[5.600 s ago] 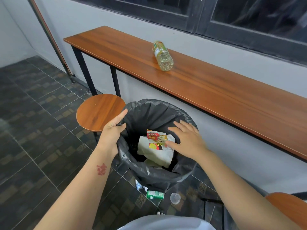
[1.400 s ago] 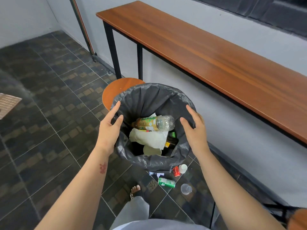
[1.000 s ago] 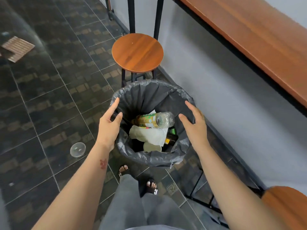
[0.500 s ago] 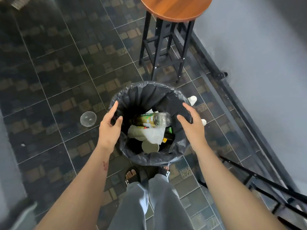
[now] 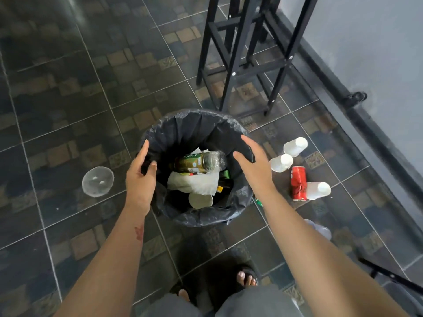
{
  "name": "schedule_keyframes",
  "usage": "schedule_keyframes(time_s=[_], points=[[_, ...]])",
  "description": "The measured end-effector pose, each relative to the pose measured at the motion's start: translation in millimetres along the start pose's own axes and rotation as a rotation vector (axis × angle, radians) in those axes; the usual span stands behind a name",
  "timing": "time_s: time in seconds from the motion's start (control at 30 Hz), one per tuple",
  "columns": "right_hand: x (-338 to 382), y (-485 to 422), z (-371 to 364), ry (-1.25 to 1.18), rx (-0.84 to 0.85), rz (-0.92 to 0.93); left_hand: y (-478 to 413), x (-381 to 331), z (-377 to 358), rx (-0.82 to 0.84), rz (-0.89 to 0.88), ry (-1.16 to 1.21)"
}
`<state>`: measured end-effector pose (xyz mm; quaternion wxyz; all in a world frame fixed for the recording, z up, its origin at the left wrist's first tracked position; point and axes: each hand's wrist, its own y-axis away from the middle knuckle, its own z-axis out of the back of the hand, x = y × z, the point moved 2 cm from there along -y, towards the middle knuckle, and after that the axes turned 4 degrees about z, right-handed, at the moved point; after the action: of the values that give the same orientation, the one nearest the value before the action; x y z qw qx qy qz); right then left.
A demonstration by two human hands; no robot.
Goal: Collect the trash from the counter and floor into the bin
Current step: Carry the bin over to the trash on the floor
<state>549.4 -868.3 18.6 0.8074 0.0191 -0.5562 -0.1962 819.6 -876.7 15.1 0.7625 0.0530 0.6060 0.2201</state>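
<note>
The bin [image 5: 183, 121], lined with a black bag, stands on the tiled floor below me. In it lie a plastic bottle [image 5: 199, 162], crumpled white paper [image 5: 194, 184] and a paper cup [image 5: 200, 200]. My left hand [image 5: 139, 177] grips the bin's left rim, thumb inside the liner. My right hand [image 5: 254, 165] hovers over the right rim, fingers spread and empty. To the bin's right on the floor lie a red can [image 5: 298, 183] and three white cups [image 5: 295, 146], [image 5: 281, 163], [image 5: 318, 191]. A clear plastic lid [image 5: 98, 181] lies to the left.
The black legs of a stool [image 5: 240, 53] stand just behind the bin. A grey wall [image 5: 366, 53] with a dark skirting runs along the right. A clear cup [image 5: 320, 228] shows beside my right forearm. My sandalled feet [image 5: 246, 277] are close in front of the bin.
The view has tilted further down toward the floor, bringing the cups and red can into sight. My right hand has come off the bin's rim; my left still holds it.
</note>
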Motion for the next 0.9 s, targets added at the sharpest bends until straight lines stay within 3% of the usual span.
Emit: schedule_keyframes(time_s=[0.23, 0.43, 0.7, 0.9], points=[[-53.3, -66.1, -36.1, 0.037, -0.038, 0.095, -78.9, 66.2, -35.1, -0.017, -0.095, 0.032], [-76.5, -95.9, -56.6, 0.172, -0.098, 0.192, -126.8, 75.6, -48.3, -0.017, -0.217, -0.011], [-77.7, -100.7, -68.7, 0.599, -0.098, 0.287, -139.4, 71.7, -42.6, -0.097, -0.323, -0.509], [-78.5, -100.3, -67.2, 0.696, -0.070, 0.267, -139.2, 64.2, -46.1, -0.148, -0.439, -0.857]])
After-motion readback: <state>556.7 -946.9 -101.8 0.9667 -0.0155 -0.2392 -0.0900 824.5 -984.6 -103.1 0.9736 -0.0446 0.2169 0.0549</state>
